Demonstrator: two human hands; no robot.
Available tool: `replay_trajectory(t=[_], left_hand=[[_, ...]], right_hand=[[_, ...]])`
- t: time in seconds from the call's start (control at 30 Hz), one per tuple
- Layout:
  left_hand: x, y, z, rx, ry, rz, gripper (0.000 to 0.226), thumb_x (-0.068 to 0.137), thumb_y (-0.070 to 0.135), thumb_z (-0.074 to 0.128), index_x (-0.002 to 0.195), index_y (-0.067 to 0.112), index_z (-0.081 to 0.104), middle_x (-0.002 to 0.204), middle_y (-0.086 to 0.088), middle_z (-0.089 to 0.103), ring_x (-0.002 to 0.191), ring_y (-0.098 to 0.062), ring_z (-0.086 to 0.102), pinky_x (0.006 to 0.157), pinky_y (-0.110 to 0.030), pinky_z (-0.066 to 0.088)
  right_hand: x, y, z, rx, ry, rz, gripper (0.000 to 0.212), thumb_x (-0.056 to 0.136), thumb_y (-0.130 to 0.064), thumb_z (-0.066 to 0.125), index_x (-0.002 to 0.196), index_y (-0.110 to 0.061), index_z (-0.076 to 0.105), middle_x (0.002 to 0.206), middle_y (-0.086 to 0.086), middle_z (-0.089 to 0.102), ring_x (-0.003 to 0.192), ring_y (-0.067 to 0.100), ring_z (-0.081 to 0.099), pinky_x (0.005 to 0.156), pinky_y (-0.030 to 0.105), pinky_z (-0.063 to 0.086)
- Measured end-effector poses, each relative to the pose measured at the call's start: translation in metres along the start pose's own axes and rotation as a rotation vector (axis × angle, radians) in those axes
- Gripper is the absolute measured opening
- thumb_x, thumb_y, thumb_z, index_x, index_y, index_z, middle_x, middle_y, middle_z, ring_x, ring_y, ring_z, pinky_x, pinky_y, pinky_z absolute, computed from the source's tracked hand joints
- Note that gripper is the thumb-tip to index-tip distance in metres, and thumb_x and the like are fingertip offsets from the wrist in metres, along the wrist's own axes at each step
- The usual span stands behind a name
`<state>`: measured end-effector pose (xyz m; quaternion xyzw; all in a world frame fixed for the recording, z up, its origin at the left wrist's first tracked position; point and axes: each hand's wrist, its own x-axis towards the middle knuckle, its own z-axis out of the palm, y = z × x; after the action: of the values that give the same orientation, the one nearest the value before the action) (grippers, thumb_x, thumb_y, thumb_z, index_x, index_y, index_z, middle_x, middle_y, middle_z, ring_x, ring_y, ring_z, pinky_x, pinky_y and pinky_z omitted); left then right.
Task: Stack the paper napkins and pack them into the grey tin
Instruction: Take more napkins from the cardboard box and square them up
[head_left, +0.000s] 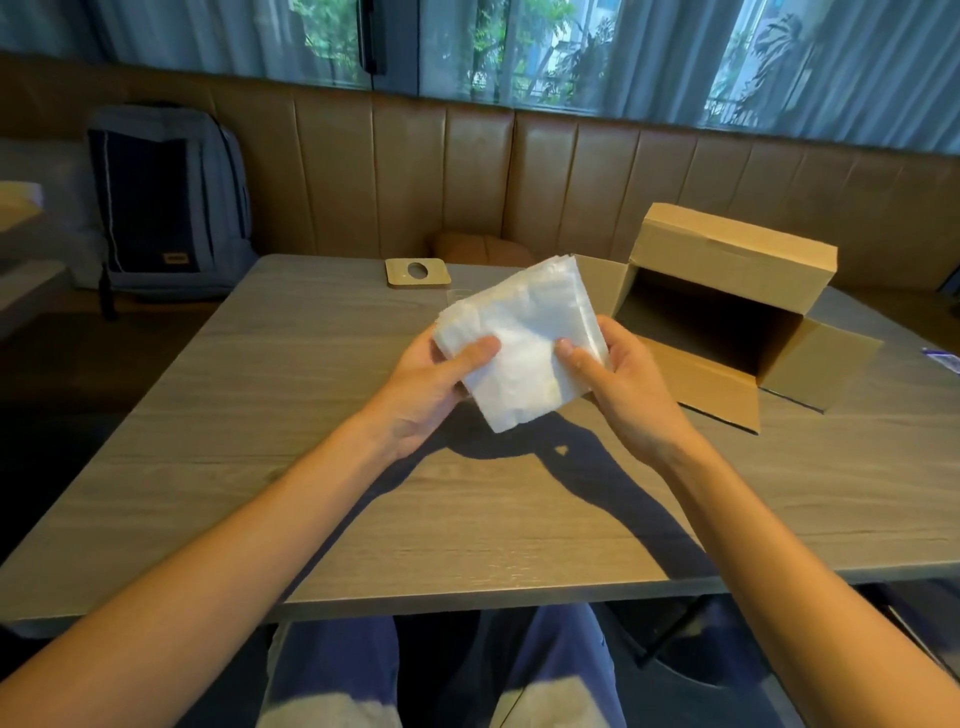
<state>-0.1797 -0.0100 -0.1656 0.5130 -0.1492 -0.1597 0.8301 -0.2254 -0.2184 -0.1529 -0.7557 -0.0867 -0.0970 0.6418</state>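
Note:
A thick stack of white paper napkins (522, 338) is held up above the middle of the wooden table (311, 467), tilted toward me. My left hand (441, 384) grips its left edge, thumb on top and fingers underneath. My right hand (618, 379) grips the right edge the same way. The stack looks roughly squared, with its far corner pointing at the cardboard box. No grey tin is in view.
An open brown cardboard box (727, 312) lies on its side at the right of the table, flaps spread. A small square wooden coaster (417, 272) sits at the far edge. A grey backpack (166, 202) leans on the bench at the left. A blue-white wrapper (943, 358) lies at the far right.

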Motion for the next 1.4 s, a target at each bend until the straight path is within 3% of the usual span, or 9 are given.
replay_trajectory(t=[0.1, 0.27, 0.37, 0.47, 0.6, 0.87, 1.03, 1.2, 1.4], left_hand=[[0.002, 0.0, 0.006, 0.329, 0.041, 0.156, 0.04, 0.091, 0.022, 0.07, 0.129, 0.021, 0.057, 0.119, -0.003, 0.07, 0.112, -0.019, 0.067, 0.089, -0.04, 0.059], [-0.001, -0.019, 0.011, 0.504, -0.018, 0.174, 0.041, 0.09, 0.024, 0.072, 0.123, 0.037, 0.053, 0.121, 0.005, 0.067, 0.109, -0.009, 0.067, 0.084, -0.03, 0.059], [-0.002, -0.024, 0.011, 0.47, -0.004, 0.154, 0.054, 0.083, 0.029, 0.076, 0.13, 0.034, 0.049, 0.125, 0.007, 0.064, 0.11, -0.008, 0.066, 0.083, -0.026, 0.058], [-0.002, -0.02, 0.007, 0.431, 0.009, 0.144, 0.057, 0.081, 0.033, 0.076, 0.13, 0.029, 0.047, 0.126, 0.002, 0.062, 0.113, -0.018, 0.065, 0.083, -0.038, 0.061], [-0.003, -0.025, 0.012, 0.441, 0.009, 0.178, 0.051, 0.083, 0.027, 0.077, 0.125, 0.026, 0.048, 0.123, -0.001, 0.063, 0.11, -0.019, 0.066, 0.081, -0.038, 0.061], [0.001, -0.029, 0.02, 0.499, 0.127, 0.21, 0.05, 0.083, 0.036, 0.078, 0.122, 0.029, 0.045, 0.12, -0.003, 0.061, 0.106, -0.023, 0.066, 0.08, -0.039, 0.062], [-0.011, -0.019, 0.0, 0.475, -0.006, 0.091, 0.047, 0.089, 0.022, 0.072, 0.128, 0.028, 0.045, 0.124, 0.005, 0.063, 0.109, -0.013, 0.067, 0.079, -0.031, 0.061], [-0.004, -0.002, -0.01, 0.536, 0.113, 0.156, 0.053, 0.087, 0.023, 0.076, 0.131, 0.025, 0.045, 0.123, 0.008, 0.063, 0.11, -0.013, 0.066, 0.082, -0.037, 0.061], [0.053, 0.043, -0.004, 0.691, 0.34, 0.267, 0.047, 0.088, 0.024, 0.075, 0.121, 0.018, 0.042, 0.101, 0.003, 0.063, 0.093, -0.013, 0.067, 0.071, -0.034, 0.061]], right_hand=[[-0.009, 0.008, 0.0, -0.074, -0.085, 0.028, 0.028, 0.098, -0.029, 0.061, 0.126, -0.025, 0.06, 0.112, -0.009, 0.073, 0.106, 0.014, 0.07, 0.082, 0.029, 0.06], [-0.017, 0.01, 0.008, -0.09, -0.138, 0.004, 0.039, 0.095, -0.025, 0.066, 0.133, -0.029, 0.058, 0.123, -0.015, 0.069, 0.114, 0.004, 0.065, 0.087, 0.021, 0.054], [-0.016, 0.014, 0.01, -0.139, -0.15, -0.005, 0.044, 0.091, -0.029, 0.071, 0.132, -0.036, 0.056, 0.126, -0.016, 0.067, 0.117, 0.005, 0.063, 0.093, 0.024, 0.055], [-0.013, 0.012, 0.006, -0.133, -0.094, 0.017, 0.056, 0.085, -0.032, 0.077, 0.136, -0.029, 0.053, 0.125, -0.013, 0.067, 0.115, 0.008, 0.064, 0.086, 0.023, 0.057], [-0.014, 0.009, 0.007, -0.137, -0.16, 0.007, 0.039, 0.088, -0.026, 0.073, 0.119, -0.041, 0.055, 0.109, -0.026, 0.069, 0.105, -0.001, 0.066, 0.08, 0.018, 0.055], [-0.013, 0.015, 0.009, -0.205, -0.166, 0.026, 0.053, 0.089, -0.044, 0.069, 0.137, -0.038, 0.046, 0.13, -0.012, 0.06, 0.116, 0.008, 0.062, 0.092, 0.033, 0.058], [-0.02, 0.021, -0.006, -0.135, -0.171, 0.094, 0.039, 0.096, -0.029, 0.064, 0.131, -0.04, 0.051, 0.124, -0.019, 0.066, 0.116, 0.005, 0.063, 0.091, 0.03, 0.058], [-0.003, 0.004, -0.003, -0.159, -0.013, 0.047, 0.028, 0.098, -0.022, 0.063, 0.126, -0.021, 0.065, 0.115, -0.008, 0.073, 0.105, 0.01, 0.07, 0.079, 0.031, 0.062], [0.065, -0.02, 0.015, -0.252, 0.341, 0.056, 0.033, 0.095, -0.024, 0.067, 0.12, -0.023, 0.045, 0.114, -0.002, 0.063, 0.091, 0.013, 0.071, 0.06, 0.022, 0.06]])
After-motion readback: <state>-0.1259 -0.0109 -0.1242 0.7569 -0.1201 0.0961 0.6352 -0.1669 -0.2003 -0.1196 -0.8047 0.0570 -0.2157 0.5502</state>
